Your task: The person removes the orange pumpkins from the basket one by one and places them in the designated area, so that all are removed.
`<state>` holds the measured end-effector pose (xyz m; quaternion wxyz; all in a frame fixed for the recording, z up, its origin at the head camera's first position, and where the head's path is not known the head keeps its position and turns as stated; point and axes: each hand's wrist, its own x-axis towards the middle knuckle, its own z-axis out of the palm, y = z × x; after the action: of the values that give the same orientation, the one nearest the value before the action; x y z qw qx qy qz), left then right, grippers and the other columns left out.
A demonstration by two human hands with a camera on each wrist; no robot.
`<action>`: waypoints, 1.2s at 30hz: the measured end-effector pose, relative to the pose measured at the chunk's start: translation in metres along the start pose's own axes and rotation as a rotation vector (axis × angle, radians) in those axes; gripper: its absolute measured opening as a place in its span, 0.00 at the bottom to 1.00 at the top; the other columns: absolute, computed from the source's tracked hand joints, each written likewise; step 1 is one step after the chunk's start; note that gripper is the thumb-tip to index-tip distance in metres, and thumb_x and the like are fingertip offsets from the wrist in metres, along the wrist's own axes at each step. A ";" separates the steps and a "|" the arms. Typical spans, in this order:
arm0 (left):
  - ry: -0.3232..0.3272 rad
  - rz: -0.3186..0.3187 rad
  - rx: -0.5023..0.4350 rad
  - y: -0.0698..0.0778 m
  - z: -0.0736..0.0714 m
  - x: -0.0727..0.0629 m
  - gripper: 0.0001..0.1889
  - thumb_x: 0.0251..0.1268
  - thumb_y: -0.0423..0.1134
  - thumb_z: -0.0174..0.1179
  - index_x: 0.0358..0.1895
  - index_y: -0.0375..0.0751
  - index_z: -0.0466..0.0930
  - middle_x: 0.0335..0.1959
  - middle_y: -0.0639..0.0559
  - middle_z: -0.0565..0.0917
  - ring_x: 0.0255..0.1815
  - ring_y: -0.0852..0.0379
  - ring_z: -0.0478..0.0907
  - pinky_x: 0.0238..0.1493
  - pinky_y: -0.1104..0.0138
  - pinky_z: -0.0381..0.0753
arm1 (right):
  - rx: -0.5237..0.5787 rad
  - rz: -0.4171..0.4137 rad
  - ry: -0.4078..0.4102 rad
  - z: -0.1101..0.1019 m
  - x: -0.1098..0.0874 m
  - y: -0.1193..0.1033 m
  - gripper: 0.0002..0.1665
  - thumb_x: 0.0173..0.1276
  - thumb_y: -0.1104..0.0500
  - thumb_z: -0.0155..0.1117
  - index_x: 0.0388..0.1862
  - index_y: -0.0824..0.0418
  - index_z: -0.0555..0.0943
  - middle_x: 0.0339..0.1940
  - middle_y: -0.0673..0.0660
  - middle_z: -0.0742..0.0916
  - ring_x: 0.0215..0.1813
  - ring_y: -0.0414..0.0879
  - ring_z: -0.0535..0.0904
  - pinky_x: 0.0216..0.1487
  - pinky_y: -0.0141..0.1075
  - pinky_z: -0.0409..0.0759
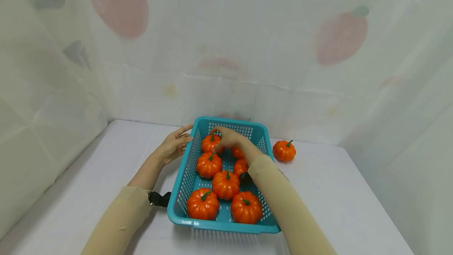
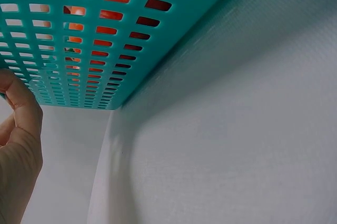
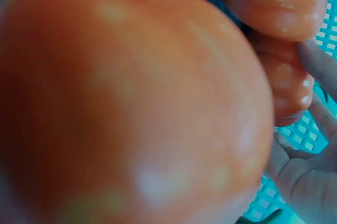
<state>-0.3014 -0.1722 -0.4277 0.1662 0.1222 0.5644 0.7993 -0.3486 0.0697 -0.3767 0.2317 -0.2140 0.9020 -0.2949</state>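
Observation:
A blue-green plastic basket (image 1: 179, 172) with several small orange pumpkins stands on the table. Inside its far left corner my right hand (image 1: 230, 137) reaches down, fingers and thumb curled round a pumpkin (image 1: 208, 143) with a green stem. The right wrist view has this hand (image 3: 308, 176) at the right edge, and a blurred pumpkin (image 3: 131, 108) fills much of the picture. My left hand (image 1: 172, 146) touches the outside of the basket's left rim, its fingers extended. In the left wrist view that hand (image 2: 21, 145) is beside the perforated basket wall (image 2: 174, 23).
One more pumpkin (image 1: 284, 151) sits on the white table (image 1: 332, 200), just right of the basket's far right corner. A pale curtain (image 1: 269, 50) with faded fruit prints hangs behind the table. Two pumpkins in the basket lie partly behind the right arm.

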 end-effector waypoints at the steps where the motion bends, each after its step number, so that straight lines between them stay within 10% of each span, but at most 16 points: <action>1: 0.000 0.001 -0.001 0.000 0.000 0.000 0.35 0.75 0.27 0.47 0.80 0.43 0.45 0.39 0.54 0.79 0.35 0.63 0.84 0.35 0.71 0.88 | 0.007 0.002 -0.002 0.000 0.000 0.000 0.41 0.59 0.60 0.75 0.70 0.52 0.68 0.71 0.61 0.71 0.44 0.48 0.76 0.42 0.35 0.83; 26: -0.022 0.000 0.015 -0.001 -0.001 0.000 0.34 0.77 0.28 0.45 0.80 0.43 0.44 0.38 0.56 0.79 0.35 0.63 0.85 0.36 0.71 0.88 | 0.254 -0.070 0.067 -0.032 -0.019 -0.006 0.40 0.61 0.61 0.73 0.70 0.50 0.69 0.74 0.60 0.69 0.55 0.53 0.76 0.57 0.57 0.83; 36: -0.020 -0.003 0.007 -0.001 -0.004 0.000 0.34 0.77 0.29 0.46 0.80 0.44 0.44 0.40 0.55 0.79 0.36 0.63 0.85 0.36 0.70 0.88 | 0.292 -0.122 0.107 -0.055 -0.029 -0.016 0.43 0.61 0.60 0.73 0.73 0.52 0.66 0.67 0.64 0.74 0.57 0.55 0.78 0.54 0.51 0.86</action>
<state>-0.3028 -0.1757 -0.4297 0.1725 0.1301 0.5655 0.7960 -0.3518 0.0967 -0.3183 0.1937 -0.2162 0.8459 -0.4475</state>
